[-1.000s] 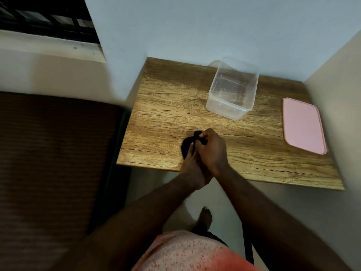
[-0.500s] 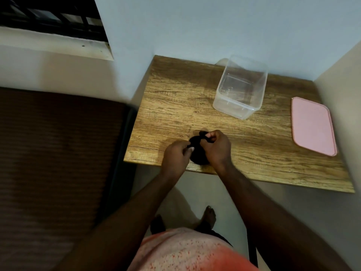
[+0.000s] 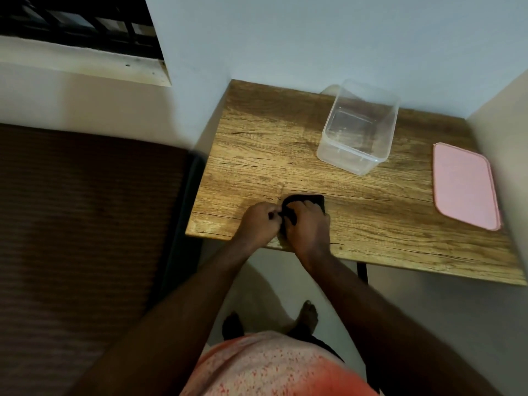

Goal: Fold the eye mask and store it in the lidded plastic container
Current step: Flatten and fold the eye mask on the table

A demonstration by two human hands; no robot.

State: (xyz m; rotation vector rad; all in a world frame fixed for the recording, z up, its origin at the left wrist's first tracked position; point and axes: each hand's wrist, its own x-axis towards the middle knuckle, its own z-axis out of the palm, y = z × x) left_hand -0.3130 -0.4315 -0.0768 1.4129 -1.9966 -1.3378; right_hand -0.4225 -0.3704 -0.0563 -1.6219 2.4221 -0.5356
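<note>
The black eye mask (image 3: 307, 200) lies near the front edge of the wooden table (image 3: 371, 224), mostly covered by my hands. My right hand (image 3: 307, 227) presses down on top of it with fingers curled over the fabric. My left hand (image 3: 261, 221) sits just left of it, fingers pinched on the mask's left end or strap. The clear plastic container (image 3: 357, 130) stands open and empty at the back of the table. Its pink lid (image 3: 464, 185) lies flat at the table's right side.
The table fits into a corner, with a pale blue wall behind and a beige wall on the right. A dark brown mattress (image 3: 85, 224) lies to the left. My bare feet (image 3: 307, 314) show on the floor below the table edge.
My hands have come closer together again over the mask. The mask now looks flatter and wider under my right hand, with more of it showing beyond my fingers.
</note>
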